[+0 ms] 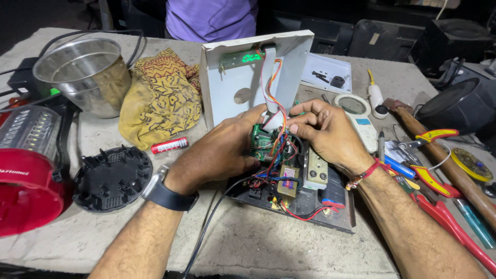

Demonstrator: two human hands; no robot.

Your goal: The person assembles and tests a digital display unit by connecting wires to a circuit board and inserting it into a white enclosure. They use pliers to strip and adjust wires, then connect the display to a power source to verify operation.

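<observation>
Wires (289,206) lay nearest me, red and black, trailing off the dark tray (336,219) toward the table edge (248,248). On that tray sat a transformer (288,182), a beige relay block (316,168) and a blue-ended cell (333,194), all close together. Just above them my left hand (222,150) was closed around the green board (263,142), thumb over its near edge, holding it tilted up off the tray. My right hand (325,132) pinched at the wire bundle (279,111) where it met the board; fingertips were shut on the strands, though I could not tell which one.

Beyond the board stood the white cover (232,82), propped upright, its green display (251,58) lit, so I judged the unit was live. That was the risk: a slip of my fingers could bridge bare solder points, or a tug could tear the thin wires from the display.

Left of me lay a black round base (111,178), a red lamp (26,175), a red cell (169,145), a yellow cloth (160,98) and a steel pot (85,72). Right of me lay a white magnifier (359,116), red pliers (444,212) and a hammer (444,160). Farthest off stood a person in a purple shirt (212,18).
</observation>
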